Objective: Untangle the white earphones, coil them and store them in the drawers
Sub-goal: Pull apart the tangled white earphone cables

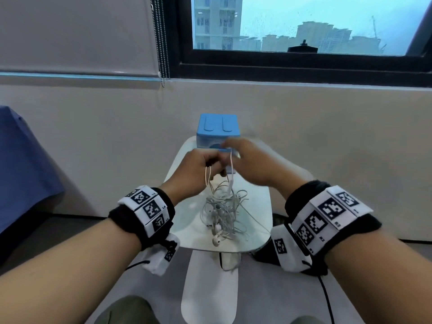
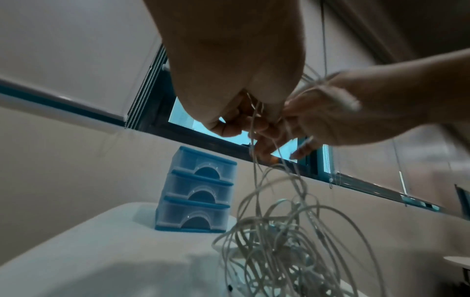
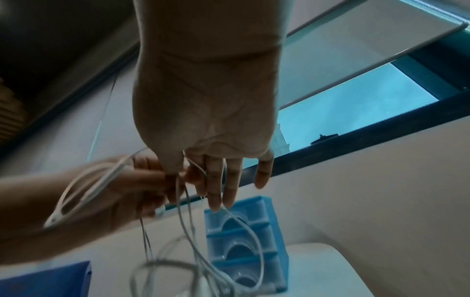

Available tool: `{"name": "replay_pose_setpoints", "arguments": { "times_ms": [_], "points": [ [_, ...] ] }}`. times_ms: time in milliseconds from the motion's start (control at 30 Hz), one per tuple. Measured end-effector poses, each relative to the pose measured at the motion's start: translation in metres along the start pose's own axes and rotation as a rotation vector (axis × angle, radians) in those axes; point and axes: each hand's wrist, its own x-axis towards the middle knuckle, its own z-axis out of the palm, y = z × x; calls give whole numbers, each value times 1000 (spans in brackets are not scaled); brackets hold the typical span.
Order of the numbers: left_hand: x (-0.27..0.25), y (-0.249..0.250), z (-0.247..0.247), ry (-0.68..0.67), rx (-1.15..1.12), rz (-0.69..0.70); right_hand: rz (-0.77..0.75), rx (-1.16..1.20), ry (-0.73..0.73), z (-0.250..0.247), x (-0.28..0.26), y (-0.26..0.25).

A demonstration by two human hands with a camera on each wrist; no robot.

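The white earphones (image 1: 222,211) are a tangled bundle; its lower part, with an earbud, lies on the small white table (image 1: 257,199). Several cords rise from it to both hands, held close together above the table. My left hand (image 1: 216,163) has its fingers curled round a few cords, as the left wrist view (image 2: 239,122) also shows. My right hand (image 1: 231,154) pinches a cord between thumb and forefinger (image 3: 183,170), the other fingers straighter. A blue three-drawer unit (image 1: 218,127) stands at the table's far end, its drawers (image 2: 198,191) all closed.
A wall with a dark-framed window (image 1: 304,66) is right behind the table. A blind's bead chain (image 1: 162,43) hangs at the left of the window. Something under a blue cover (image 1: 23,171) stands at the far left. The table's white base (image 1: 210,288) runs towards me.
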Motion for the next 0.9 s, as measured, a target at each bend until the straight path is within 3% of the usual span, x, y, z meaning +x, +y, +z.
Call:
{"name": "replay_pose_setpoints", "arguments": {
  "times_ms": [167, 233, 300, 400, 533, 667, 733, 900],
  "points": [
    [4, 9, -6, 214, -39, 90, 31, 365, -59, 23, -5, 12],
    [7, 13, -6, 274, -114, 96, 21, 398, -152, 29, -8, 10],
    [7, 18, -5, 268, -162, 102, 24, 423, -149, 35, -9, 9],
    [5, 17, -5, 181, -230, 65, 70, 508, 30, 27, -3, 9],
    [-1, 6, 5, 78, -350, -145, 108, 669, 322, -5, 9, -4],
    [-4, 2, 11, -35, -454, -214, -27, 637, 452, -26, 15, -23],
    [-6, 4, 11, -118, -385, -184, -85, 591, 516, -33, 16, -28],
    [-12, -14, 18, -280, -151, -255, -316, 307, 895, -58, 11, -34]
  ]
}}
